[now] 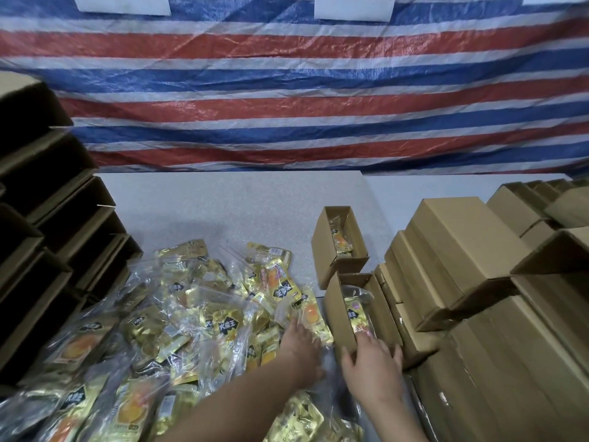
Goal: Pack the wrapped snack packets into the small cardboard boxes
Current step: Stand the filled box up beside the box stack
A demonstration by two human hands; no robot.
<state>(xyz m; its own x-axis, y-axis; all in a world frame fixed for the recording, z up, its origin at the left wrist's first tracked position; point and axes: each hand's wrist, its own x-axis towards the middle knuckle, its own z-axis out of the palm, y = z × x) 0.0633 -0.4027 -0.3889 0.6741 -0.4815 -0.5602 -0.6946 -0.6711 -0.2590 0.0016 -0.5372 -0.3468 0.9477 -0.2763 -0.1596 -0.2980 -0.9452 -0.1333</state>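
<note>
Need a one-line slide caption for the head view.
Right hand steadies an open cardboard box while left hand reaches into gold snack packets.

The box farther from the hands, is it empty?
No, the farther open box has a gold snack packet lying inside it, and the nearer open box by the right hand holds one too.

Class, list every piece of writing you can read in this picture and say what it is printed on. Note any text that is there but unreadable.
"大航王", as best it reads: black badge on the gold snack packets.
Small print on the packets: too small to read.
White paper sign on the striped tarp: cut off by the frame, unreadable.
Cardboard boxes: no readable print.
</note>
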